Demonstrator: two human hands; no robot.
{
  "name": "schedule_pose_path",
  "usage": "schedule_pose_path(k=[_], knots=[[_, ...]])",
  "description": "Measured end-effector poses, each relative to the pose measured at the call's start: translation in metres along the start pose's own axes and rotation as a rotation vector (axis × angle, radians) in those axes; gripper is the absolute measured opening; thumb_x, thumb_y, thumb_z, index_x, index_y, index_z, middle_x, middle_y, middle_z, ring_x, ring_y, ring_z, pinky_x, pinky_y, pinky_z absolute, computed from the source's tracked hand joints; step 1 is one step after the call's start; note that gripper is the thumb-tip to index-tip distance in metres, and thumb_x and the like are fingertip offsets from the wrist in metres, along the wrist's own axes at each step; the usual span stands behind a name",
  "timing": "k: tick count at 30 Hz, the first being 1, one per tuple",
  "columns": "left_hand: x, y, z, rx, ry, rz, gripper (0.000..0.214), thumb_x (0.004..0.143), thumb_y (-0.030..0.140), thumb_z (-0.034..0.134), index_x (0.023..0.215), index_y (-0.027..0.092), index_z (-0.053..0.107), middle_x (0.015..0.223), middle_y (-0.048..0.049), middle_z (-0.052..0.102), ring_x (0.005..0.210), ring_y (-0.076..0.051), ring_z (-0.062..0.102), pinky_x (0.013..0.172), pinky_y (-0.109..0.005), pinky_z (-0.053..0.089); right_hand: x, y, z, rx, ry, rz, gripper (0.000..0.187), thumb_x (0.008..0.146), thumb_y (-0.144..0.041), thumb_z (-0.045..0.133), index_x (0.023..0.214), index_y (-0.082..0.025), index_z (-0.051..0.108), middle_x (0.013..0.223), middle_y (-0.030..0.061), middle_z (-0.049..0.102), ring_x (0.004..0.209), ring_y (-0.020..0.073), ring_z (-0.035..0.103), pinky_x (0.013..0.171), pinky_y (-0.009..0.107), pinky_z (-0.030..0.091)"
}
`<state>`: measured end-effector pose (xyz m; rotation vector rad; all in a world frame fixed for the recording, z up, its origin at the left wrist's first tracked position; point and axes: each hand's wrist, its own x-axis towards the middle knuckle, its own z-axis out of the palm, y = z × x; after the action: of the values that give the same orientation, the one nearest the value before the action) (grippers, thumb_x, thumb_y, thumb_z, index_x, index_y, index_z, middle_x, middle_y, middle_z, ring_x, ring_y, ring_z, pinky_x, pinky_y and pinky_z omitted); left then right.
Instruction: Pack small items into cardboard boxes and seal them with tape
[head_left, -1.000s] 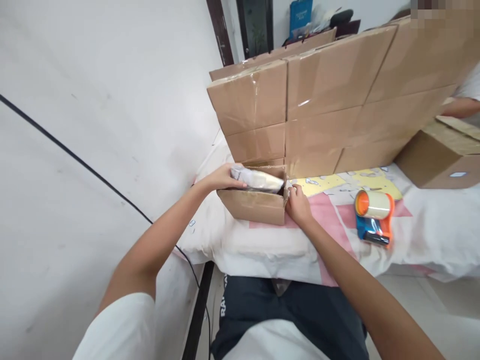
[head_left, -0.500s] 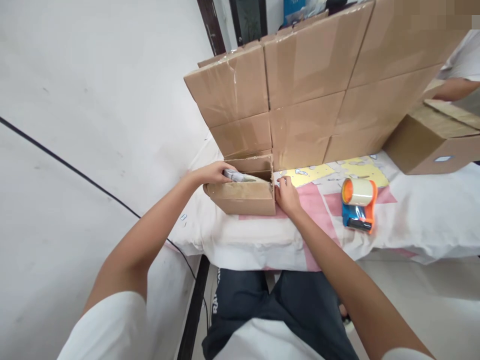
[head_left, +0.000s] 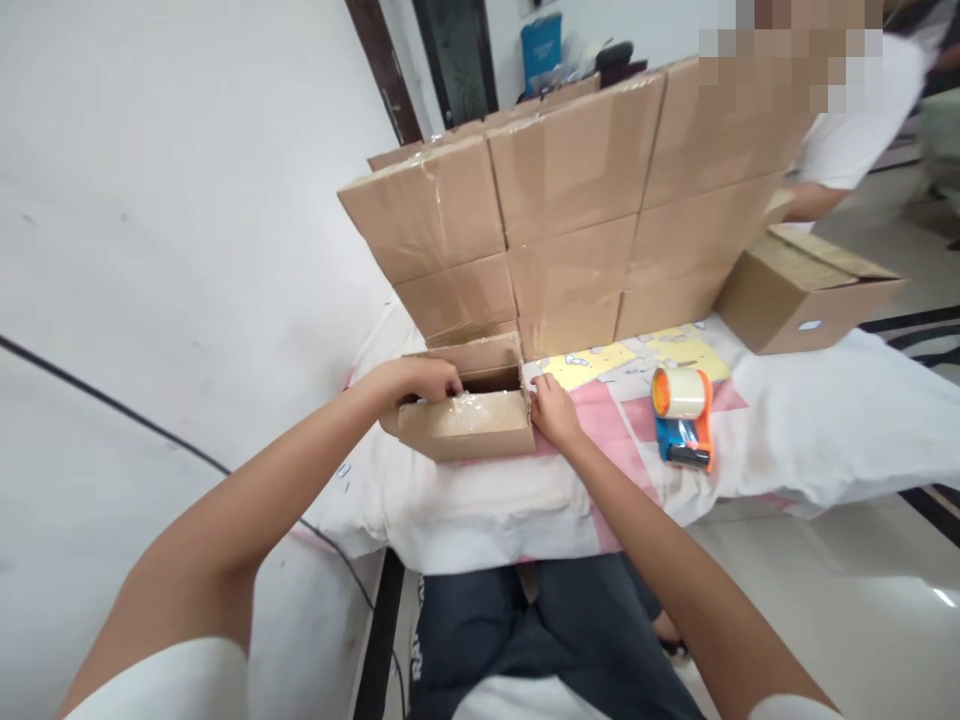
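Observation:
A small open cardboard box (head_left: 469, 432) stands on the cloth-covered table in front of me, its opening facing up. My left hand (head_left: 436, 380) reaches over its left side into the opening; the fingers are curled, and their tips and anything in them are hidden inside. At the right end of the box, my right hand (head_left: 553, 408) has its fingers closed against the box's edge and side wall, steadying it. The inside of the box looks dark, and no contents show.
Behind the box rises a wall of taped cardboard boxes (head_left: 574, 265). To the right lie an orange and blue tape dispenser (head_left: 682, 420) and, farther off, another cardboard box (head_left: 802, 300). A person (head_left: 862, 130) in white stands behind. A white wall (head_left: 150, 250) bounds the left.
My left hand has lowered into the box, and the whitish, clear-wrapped item it held is now out of sight. My right hand stays at the box's right end. The view has shifted right.

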<state>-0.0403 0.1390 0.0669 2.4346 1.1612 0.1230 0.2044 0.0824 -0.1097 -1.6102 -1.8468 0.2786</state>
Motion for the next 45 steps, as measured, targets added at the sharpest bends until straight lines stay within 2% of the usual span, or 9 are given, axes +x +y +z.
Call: schedule_pose_path(k=[3,6,12,19,25,31,34,37,45], knots=[[0.002,0.015,-0.004,0.089,-0.263,0.037,0.026,0.054,0.008,0.057,0.068,0.023,0.074,0.063,0.0025,0.072,0.054,-0.014,0.057,0.061,-0.023,0.045,-0.002,-0.002,-0.002,-0.016,0.019,-0.002,0.021,0.095,-0.011,0.041,0.109,-0.016,0.056,0.109,0.0128,0.059,0.098,0.0241,0.053,0.085,0.033,0.041],[-0.007,0.027,-0.009,0.155,-0.323,0.099,0.027,0.062,0.013,0.052,0.071,0.022,0.076,0.073,-0.0019,0.077,0.062,-0.016,0.063,0.063,-0.023,0.045,-0.003,-0.002,-0.001,-0.028,0.049,-0.006,0.017,0.095,-0.011,0.042,0.104,-0.017,0.056,0.105,0.0105,0.06,0.097,0.0225,0.053,0.084,0.032,0.04],[-0.026,0.031,-0.008,0.142,-0.297,0.112,0.037,0.079,0.024,0.049,0.101,0.029,0.079,0.103,-0.0001,0.079,0.087,-0.021,0.07,0.08,-0.026,0.049,-0.003,0.001,0.004,-0.025,0.09,-0.005,0.014,0.095,-0.014,0.043,0.098,-0.018,0.056,0.103,0.0091,0.061,0.094,0.0224,0.055,0.083,0.032,0.041],[-0.057,0.036,-0.009,0.148,-0.21,-0.082,0.063,0.069,0.032,0.068,0.132,0.039,0.065,0.137,0.0026,0.066,0.127,-0.029,0.059,0.107,-0.037,0.043,-0.004,0.005,0.005,0.049,0.127,-0.011,0.014,0.094,-0.017,0.044,0.1,-0.02,0.056,0.103,0.0091,0.063,0.096,0.0237,0.058,0.084,0.035,0.044],[-0.085,0.025,0.023,0.078,-0.109,-0.153,0.077,0.071,0.044,0.071,0.145,0.038,0.051,0.152,-0.002,0.051,0.139,-0.032,0.048,0.119,-0.043,0.032,-0.005,0.002,-0.008,0.567,0.189,-0.019,0.014,0.095,-0.032,0.048,0.097,-0.024,0.06,0.096,0.0042,0.063,0.09,0.0222,0.06,0.082,0.035,0.047],[-0.096,0.039,0.032,0.047,-0.11,-0.083,0.038,0.084,0.049,0.057,0.115,0.035,0.073,0.122,-0.004,0.072,0.113,-0.03,0.064,0.099,-0.039,0.047,-0.019,-0.029,-0.024,0.943,0.055,-0.055,0.04,0.096,-0.049,0.051,0.13,-0.03,0.06,0.136,0.0059,0.061,0.13,0.0258,0.052,0.11,0.041,0.039],[-0.102,0.045,0.035,0.065,-0.166,-0.077,0.029,0.084,0.036,0.055,0.103,0.032,0.076,0.109,-0.0032,0.075,0.105,-0.027,0.066,0.093,-0.035,0.048,-0.023,-0.047,-0.028,1.032,0.012,0.026,0.054,0.091,-0.053,0.06,0.14,-0.032,0.053,0.15,0.0048,0.05,0.143,0.026,0.041,0.118,0.042,0.03],[-0.107,0.043,0.04,0.105,-0.174,-0.105,0.036,0.075,0.023,0.056,0.104,0.032,0.075,0.107,-0.0029,0.076,0.104,-0.028,0.066,0.091,-0.035,0.047,-0.022,-0.061,-0.035,1.058,-0.019,0.043,0.049,0.09,-0.047,0.064,0.135,-0.03,0.057,0.142,0.0059,0.058,0.134,0.0271,0.051,0.114,0.043,0.035],[-0.098,0.033,0.033,0.044,-0.191,0.009,0.028,0.085,0.029,0.047,0.091,0.028,0.074,0.087,-0.002,0.074,0.081,-0.022,0.066,0.075,-0.029,0.046,-0.013,-0.075,-0.05,1.11,-0.051,0.054,0.023,0.091,-0.044,0.059,0.101,-0.024,0.063,0.104,0.0026,0.067,0.106,0.0253,0.062,0.099,0.038,0.045]])
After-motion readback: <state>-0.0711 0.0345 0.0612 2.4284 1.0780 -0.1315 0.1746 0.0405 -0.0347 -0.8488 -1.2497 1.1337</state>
